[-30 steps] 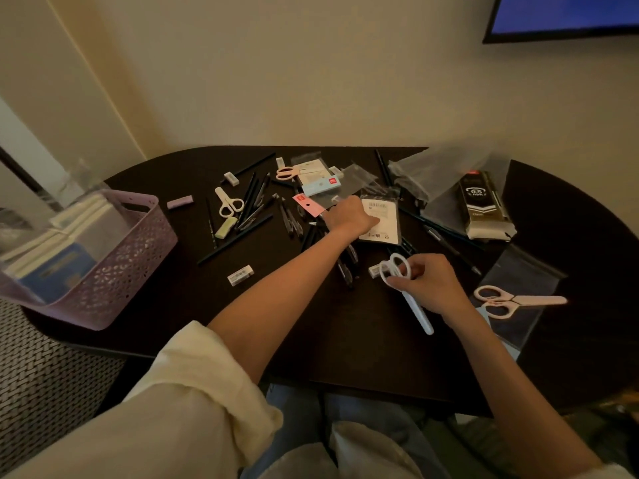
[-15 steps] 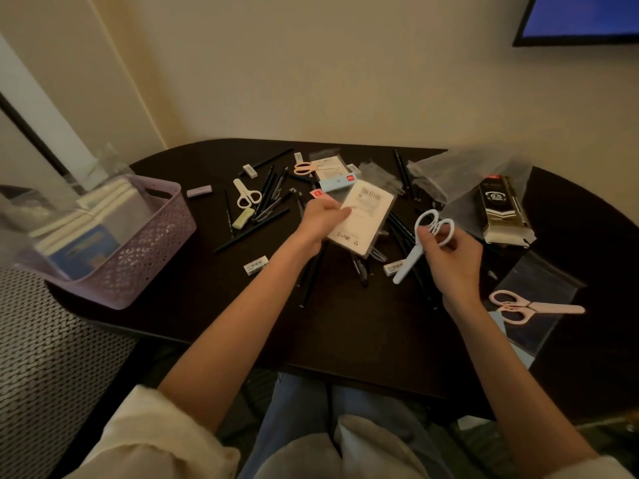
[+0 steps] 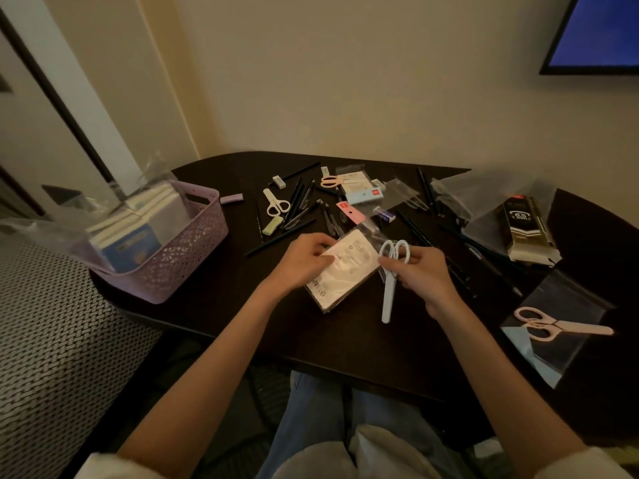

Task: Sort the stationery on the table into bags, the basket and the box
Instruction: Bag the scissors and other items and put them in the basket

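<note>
My left hand (image 3: 301,262) pinches a clear bag (image 3: 340,273) holding a white card above the dark desk (image 3: 214,305), its mouth toward my right hand (image 3: 423,274), which grips white scissors (image 3: 392,271) by the loops, blades pointing down toward me, just beside the bag. Pens, erasers and more scissors litter the desk; a lilac basket (image 3: 186,250) sits left, beige wall behind.

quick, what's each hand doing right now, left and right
Left hand: pinching the clear bag with the white card, held above the table.
Right hand: gripping the white scissors near the handles, blades pointing down.
</note>
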Tool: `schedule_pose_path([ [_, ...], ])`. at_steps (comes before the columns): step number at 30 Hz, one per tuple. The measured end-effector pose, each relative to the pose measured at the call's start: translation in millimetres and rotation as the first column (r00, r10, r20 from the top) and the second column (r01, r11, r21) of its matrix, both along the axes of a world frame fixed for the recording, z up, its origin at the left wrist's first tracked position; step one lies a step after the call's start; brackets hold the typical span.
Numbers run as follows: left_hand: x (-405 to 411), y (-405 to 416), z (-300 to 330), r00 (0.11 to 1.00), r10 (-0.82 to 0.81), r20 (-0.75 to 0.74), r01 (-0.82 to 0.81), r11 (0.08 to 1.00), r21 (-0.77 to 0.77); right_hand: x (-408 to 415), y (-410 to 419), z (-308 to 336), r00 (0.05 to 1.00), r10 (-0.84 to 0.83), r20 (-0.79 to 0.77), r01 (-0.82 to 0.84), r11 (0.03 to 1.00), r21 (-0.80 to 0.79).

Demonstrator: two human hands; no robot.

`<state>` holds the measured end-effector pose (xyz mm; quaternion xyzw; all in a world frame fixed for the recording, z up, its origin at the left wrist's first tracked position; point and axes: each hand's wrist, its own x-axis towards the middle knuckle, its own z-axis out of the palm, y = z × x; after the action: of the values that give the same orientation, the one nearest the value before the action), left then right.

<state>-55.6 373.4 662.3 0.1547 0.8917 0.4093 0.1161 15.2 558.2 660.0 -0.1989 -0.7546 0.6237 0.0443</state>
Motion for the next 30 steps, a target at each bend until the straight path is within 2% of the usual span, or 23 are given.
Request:
schedule_pose_path([
  [3, 5, -5, 2, 0.996, -0.05, -0.072, 0.045, 0.997, -0.069, -1, -8, -1, 0.999, -0.042, -0.033, 0.046, 0.991, 0.124],
  [5, 8, -11, 3, 0.991, -0.096, -0.092, 0.09, 0.994, -0.063, -1, -9, 0, 0.998, -0.051, -0.037, 0.056, 0.988, 0.146],
  [9, 11, -22, 6, 0.987, -0.126, -0.098, 0.124, 0.992, -0.022, -1, -11, 4, 0.998, -0.062, -0.016, 0.063, 0.996, 0.061],
  [14, 16, -21, 6, 0.972, -0.208, -0.107, 0.186, 0.965, -0.185, -2, -18, 10, 0.999, -0.035, 0.006, 0.035, 0.999, 0.01],
  [21, 20, -14, -21, 0.922, -0.293, -0.254, 0.2, 0.92, -0.337, -2, -21, 8, 0.999, -0.032, 0.007, 0.032, 0.999, 0.011],
  [26, 24, -5, -28, 0.882, -0.275, -0.382, 0.157, 0.937, -0.312, -2, -18, 11, 1.0, -0.025, 0.012, 0.025, 1.0, -0.008],
  [30, 25, -2, -27, 0.864, -0.252, -0.435, 0.167, 0.96, -0.225, -2, -15, 11, 1.0, -0.017, 0.002, 0.017, 1.0, -0.022],
])
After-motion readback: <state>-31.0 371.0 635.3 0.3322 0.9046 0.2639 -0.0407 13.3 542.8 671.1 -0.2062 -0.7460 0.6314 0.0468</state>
